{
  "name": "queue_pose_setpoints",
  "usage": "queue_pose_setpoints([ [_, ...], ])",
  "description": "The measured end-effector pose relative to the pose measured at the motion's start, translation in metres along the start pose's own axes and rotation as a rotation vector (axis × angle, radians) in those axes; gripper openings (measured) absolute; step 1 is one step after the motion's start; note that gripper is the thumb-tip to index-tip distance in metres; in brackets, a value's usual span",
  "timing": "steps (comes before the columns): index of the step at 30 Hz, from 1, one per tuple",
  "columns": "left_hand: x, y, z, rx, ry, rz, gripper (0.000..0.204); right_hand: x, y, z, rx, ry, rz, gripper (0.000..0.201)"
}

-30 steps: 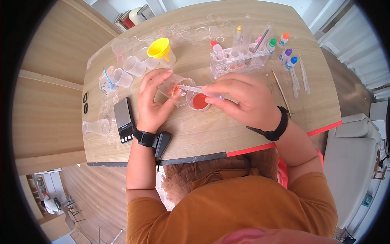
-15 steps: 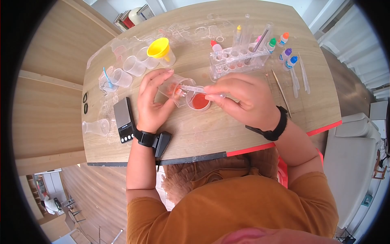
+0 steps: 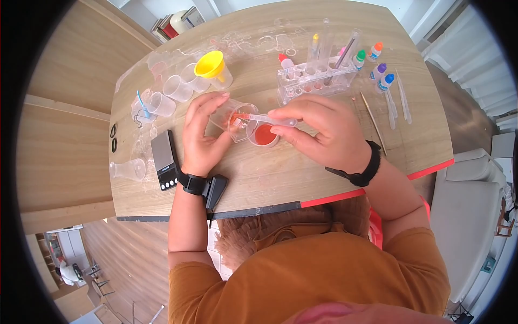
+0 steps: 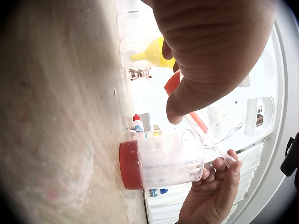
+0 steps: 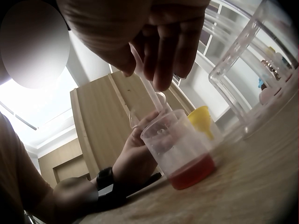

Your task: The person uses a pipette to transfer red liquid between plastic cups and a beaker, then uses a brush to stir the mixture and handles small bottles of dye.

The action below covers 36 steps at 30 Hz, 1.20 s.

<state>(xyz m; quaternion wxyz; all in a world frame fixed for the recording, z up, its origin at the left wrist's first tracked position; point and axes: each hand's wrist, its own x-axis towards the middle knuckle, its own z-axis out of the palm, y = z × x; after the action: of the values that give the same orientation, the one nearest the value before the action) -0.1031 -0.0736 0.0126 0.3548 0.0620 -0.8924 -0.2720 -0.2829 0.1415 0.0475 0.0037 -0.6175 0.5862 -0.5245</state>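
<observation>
In the head view the left hand (image 3: 204, 132) grips a clear vessel (image 3: 225, 114) that is tilted toward the right and has red-orange liquid inside. The right hand (image 3: 326, 129) pinches a clear plastic dropper (image 3: 270, 120) by its bulb; the tip reaches into the vessel's mouth, and red shows near that end. Below the dropper a plastic cup (image 3: 264, 136) stands upright on the table. Red liquid (image 5: 194, 173) covers the cup's bottom in the right wrist view. In the left wrist view the cup (image 4: 170, 158) is beside the held vessel.
A test tube rack (image 3: 318, 81) stands at the back right, near dropper bottles (image 3: 386, 82) with coloured caps. A yellow funnel (image 3: 210, 64) sits in a cup at the back left, beside more cups (image 3: 177, 88). A black scale (image 3: 164, 156) and a flask (image 3: 129, 169) are at left.
Red liquid now shows in the dropper's lower end, where it looked clear half a second ago. The bulb looks fuller. Both hands have stayed nearly in place.
</observation>
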Motion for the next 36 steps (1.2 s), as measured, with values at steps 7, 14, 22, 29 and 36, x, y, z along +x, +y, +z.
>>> queue_pose_setpoints([
  [7, -0.001, -0.001, -0.001, -0.012, -0.007, -0.004, 0.063, 0.000, -0.001, -0.003, 0.066, 0.003, 0.043, 0.026],
  [14, 0.000, 0.000, -0.001, -0.013, -0.009, -0.013, 0.064, 0.001, 0.001, -0.004, 0.113, 0.099, 0.066, 0.021],
  [22, 0.001, 0.000, 0.001, -0.005, 0.014, -0.015, 0.061, 0.002, 0.004, -0.016, 0.257, 0.194, 0.174, 0.017],
  [29, 0.000, -0.003, 0.001, -0.004, 0.009, -0.024, 0.063, 0.003, 0.003, -0.020, 0.261, 0.272, 0.159, 0.012],
  [36, 0.000, -0.003, 0.001, 0.012, 0.019, -0.020, 0.062, 0.005, -0.002, -0.020, 0.059, 0.198, 0.072, 0.013],
])
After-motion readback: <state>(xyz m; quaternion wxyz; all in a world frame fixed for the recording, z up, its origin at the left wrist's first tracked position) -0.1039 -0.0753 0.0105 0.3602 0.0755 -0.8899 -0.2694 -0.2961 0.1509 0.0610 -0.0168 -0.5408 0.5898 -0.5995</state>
